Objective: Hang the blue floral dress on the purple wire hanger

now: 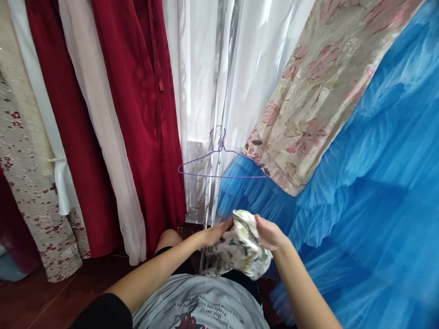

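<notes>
Cloth (245, 244) between left grip (217, 231), right grip (271, 234)

Single view from wearer's head, facing forward and steeply down. Hanger (222, 177) near mid-frame; hands (272, 235) below hanger, close; shirt (202, 304) lower still; white cloth (199, 68) behind hanger, farther.
</notes>
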A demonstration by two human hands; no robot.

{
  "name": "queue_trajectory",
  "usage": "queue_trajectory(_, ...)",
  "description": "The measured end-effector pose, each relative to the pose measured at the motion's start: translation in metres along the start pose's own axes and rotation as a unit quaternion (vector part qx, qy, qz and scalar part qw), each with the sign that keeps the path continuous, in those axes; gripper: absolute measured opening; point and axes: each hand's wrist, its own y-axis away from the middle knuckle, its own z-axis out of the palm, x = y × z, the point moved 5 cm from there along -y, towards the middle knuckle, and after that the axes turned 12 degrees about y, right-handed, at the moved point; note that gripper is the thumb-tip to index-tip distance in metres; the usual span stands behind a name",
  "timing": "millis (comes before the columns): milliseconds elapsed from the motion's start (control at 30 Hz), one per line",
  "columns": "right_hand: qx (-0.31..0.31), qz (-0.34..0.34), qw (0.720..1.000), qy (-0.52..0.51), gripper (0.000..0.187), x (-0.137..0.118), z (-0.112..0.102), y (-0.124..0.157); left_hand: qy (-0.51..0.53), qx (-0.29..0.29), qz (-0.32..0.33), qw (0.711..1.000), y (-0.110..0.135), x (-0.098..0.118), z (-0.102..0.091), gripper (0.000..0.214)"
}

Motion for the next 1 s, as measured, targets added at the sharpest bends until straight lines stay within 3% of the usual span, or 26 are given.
queue_trajectory(67,-0.029,0.025,0.998,0.059,0.05,-0.013,-0.007,0.008,-0.201,-0.011,0.018,0.979,0.024,-0.013,-0.023,0.072)
queue_trajectory(133,-0.061,0.052,0.986,0.146,0.043,-0.024,-0.011,0.011,-0.391,0.007,0.049,0.919,0.047,-0.01,-0.059,0.062)
queue_trajectory(200,-0.08,0.066,0.965,0.241,0.037,-0.033,-0.011,0.008,-0.444,0.042,0.066,0.893,0.067,0.004,-0.102,0.053)
queue_trajectory(267,-0.059,0.059,0.942,0.326,0.03,-0.04,-0.012,-0.001,-0.468,0.101,0.072,0.875,0.085,0.026,-0.143,0.049)
queue_trajectory(367,0.003,0.017,0.908,0.419,0.023,-0.048,-0.015,-0.022,-0.519,0.15,0.071,0.839,0.107,0.056,-0.18,0.044)
queue_trajectory(500,0.113,-0.108,0.85,0.503,0.01,-0.06,-0.033,-0.055,-0.62,0.202,0.081,0.754,0.12,0.087,-0.194,0.041)
queue_trajectory(600,0.201,-0.145,0.807,0.535,0.035,-0.063,-0.06,-0.082,-0.64,0.253,0.079,0.721,0.12,0.11,-0.202,0.041)
queue_trajectory(733,0.284,-0.104,0.762,0.572,0.068,-0.057,-0.103,-0.119,-0.649,0.282,0.089,0.701,0.11,0.141,-0.204,0.039)
queue_trajectory(833,0.319,-0.079,0.726,0.604,0.06,-0.052,-0.12,-0.132,-0.688,0.265,0.073,0.672,0.098,0.154,-0.199,0.036)
queue_trajectory(1000,0.336,-0.082,0.698,0.627,0.032,-0.041,-0.113,-0.117,-0.727,0.228,0.022,0.647,0.09,0.162,-0.196,0.015)
